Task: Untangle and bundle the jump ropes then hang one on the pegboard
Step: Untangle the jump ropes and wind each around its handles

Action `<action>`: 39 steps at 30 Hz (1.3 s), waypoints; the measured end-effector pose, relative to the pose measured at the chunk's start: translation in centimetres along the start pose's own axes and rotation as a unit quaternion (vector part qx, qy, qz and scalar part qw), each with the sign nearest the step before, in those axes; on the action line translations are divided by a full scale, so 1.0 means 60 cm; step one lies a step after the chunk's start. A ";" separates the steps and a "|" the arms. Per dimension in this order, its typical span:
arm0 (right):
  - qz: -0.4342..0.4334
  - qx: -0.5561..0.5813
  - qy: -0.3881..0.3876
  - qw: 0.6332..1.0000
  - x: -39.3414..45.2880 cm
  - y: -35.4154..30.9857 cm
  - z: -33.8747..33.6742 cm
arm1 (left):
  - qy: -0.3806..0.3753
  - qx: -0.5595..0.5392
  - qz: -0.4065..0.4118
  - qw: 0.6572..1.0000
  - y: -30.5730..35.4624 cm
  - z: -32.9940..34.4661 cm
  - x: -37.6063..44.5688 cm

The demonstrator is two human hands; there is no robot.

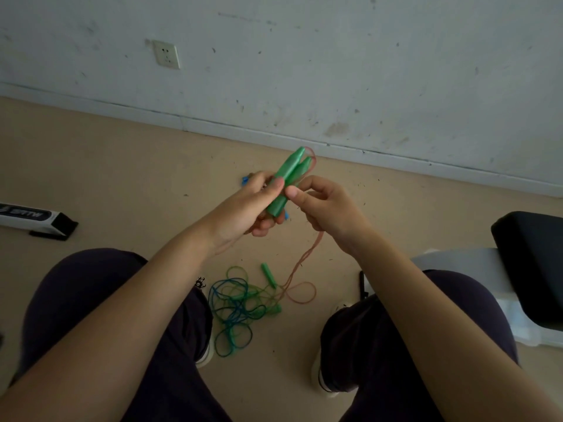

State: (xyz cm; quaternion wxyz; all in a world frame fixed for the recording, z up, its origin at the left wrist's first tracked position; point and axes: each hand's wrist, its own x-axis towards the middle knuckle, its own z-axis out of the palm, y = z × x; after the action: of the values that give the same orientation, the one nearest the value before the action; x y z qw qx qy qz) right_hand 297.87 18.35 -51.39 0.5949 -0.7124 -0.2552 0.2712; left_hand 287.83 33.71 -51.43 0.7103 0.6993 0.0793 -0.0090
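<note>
My left hand (pixel 243 205) grips two green handles (pixel 289 181) side by side, tips pointing away, while my right hand (pixel 323 205) pinches their orange cord (pixel 304 257), which trails down to a loop on the floor beside the green and blue tangle (pixel 237 309). To bundle neatly, I judge I should keep both handles level and wrap the cord in even, snug turns. A box (pixel 36 219) far left carries writing too blurred to read.

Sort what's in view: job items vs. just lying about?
Job: green handles in left hand; pink cord pinched by right hand; tangled green and blue ropes on floor.

Lying about: white box, wall socket, black pad.
</note>
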 end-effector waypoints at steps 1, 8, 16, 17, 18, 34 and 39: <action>-0.003 -0.001 -0.003 1.000 -0.001 0.000 0.001 | 0.008 0.015 0.003 1.000 0.000 0.001 -0.001; -0.010 -0.008 0.000 1.000 -0.004 -0.002 0.010 | 0.099 0.040 0.016 0.994 -0.008 0.005 0.008; 0.001 -0.002 0.018 1.000 -0.002 0.001 0.004 | 0.046 0.055 0.030 0.997 -0.009 0.003 0.005; 0.007 0.008 0.012 1.000 -0.002 0.001 0.003 | 0.057 0.049 0.038 0.996 -0.010 0.002 0.007; 0.013 0.021 -0.001 1.000 -0.002 0.000 0.002 | 0.070 0.041 0.044 0.996 -0.011 0.000 0.009; -0.109 -0.220 -0.018 0.969 -0.013 -0.023 -0.016 | 0.136 0.114 -0.004 0.984 -0.013 -0.028 0.017; -0.181 -0.303 0.045 0.934 -0.014 -0.022 -0.019 | -0.094 0.174 -0.073 0.978 -0.007 -0.026 0.012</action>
State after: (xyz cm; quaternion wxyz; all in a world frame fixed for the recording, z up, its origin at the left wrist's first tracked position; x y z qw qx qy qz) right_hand 297.99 17.17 -49.86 0.4002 -0.8120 -0.4233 0.0364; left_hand 288.32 35.34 -51.95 0.5794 0.8007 0.0598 -0.1401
